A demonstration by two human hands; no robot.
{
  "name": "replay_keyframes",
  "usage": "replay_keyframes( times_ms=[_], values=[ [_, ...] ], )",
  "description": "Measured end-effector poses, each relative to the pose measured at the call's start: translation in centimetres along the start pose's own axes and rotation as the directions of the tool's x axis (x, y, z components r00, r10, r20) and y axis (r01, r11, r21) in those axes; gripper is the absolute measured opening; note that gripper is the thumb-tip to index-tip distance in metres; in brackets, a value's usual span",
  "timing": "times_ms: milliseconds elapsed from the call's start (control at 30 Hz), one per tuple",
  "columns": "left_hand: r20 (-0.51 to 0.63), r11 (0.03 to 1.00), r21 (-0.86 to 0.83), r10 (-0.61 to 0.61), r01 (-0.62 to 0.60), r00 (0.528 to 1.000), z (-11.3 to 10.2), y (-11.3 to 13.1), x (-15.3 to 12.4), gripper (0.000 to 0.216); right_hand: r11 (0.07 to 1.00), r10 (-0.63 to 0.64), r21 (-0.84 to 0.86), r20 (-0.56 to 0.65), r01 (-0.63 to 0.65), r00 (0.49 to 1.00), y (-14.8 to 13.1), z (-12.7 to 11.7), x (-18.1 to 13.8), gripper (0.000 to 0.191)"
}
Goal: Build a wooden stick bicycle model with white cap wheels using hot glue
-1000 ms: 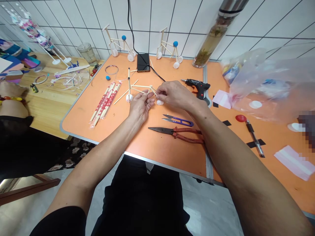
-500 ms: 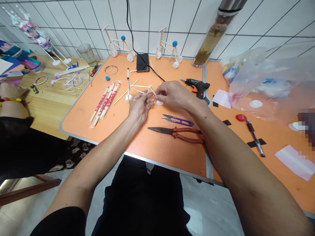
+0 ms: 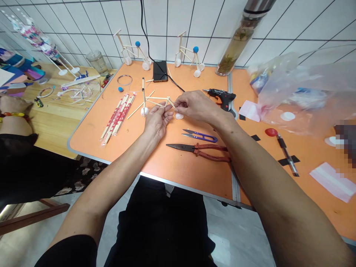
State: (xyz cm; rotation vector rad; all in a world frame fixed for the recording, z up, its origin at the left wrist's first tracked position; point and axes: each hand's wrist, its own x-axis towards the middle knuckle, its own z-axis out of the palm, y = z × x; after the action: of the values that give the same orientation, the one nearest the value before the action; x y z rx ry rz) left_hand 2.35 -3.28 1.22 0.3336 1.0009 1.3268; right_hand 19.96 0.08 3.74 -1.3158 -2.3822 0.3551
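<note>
White wall tiles (image 3: pixel 183 22) rise behind the far edge of the orange surface (image 3: pixel 191 174), where two blue-seated bicycle models (image 3: pixel 137 43) stand. Near the middle of the surface is the stick bicycle model (image 3: pixel 157 98), with its tall post toward the left edge. The fingers of the left hand (image 3: pixel 157 120) pinch this model at its thin rear sticks, and those of the right hand (image 3: pixel 191 104) grasp the lower part of a slanting stick, just above a white wheel (image 3: pixel 179 116); whether stick and wheel touch, I cannot tell. In my judgement, the step in hand is adjusting this rear joint, and the next move calls for a steady, light hold, so that nothing twists. Snips (image 3: pixel 204 136) and needle-nose pliers (image 3: pixel 194 147) lie toward the near edge; a glue gun (image 3: pixel 222 97) lies beyond the right hand.
</note>
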Motion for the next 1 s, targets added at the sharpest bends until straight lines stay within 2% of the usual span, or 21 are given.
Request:
replay_keyframes(
  times_ms=[533, 833, 1000],
  values=[
    [0.009, 1.000, 0.003, 0.006, -0.006, 1.000, -0.2, -0.1, 0.1, 0.016, 0.998, 0.031, 0.051, -0.038, -0.029, 0.999, -0.6, -1.7, -0.3, 0.018],
    [0.000, 1.000, 0.007, 0.000, 0.000, 1.000, -0.1, 0.0, 0.1, 0.018, 0.988, 0.099, 0.135, -0.171, -0.076, 0.980, -0.4, -4.1, -0.8, 0.019],
    [-0.004, 1.000, 0.022, 0.003, -0.003, 1.000, -0.1, 0.0, 0.0, 0.019, 0.977, 0.191, 0.134, -0.213, -0.165, 0.958, -0.4, -5.9, -1.5, 0.019]
  ],
)
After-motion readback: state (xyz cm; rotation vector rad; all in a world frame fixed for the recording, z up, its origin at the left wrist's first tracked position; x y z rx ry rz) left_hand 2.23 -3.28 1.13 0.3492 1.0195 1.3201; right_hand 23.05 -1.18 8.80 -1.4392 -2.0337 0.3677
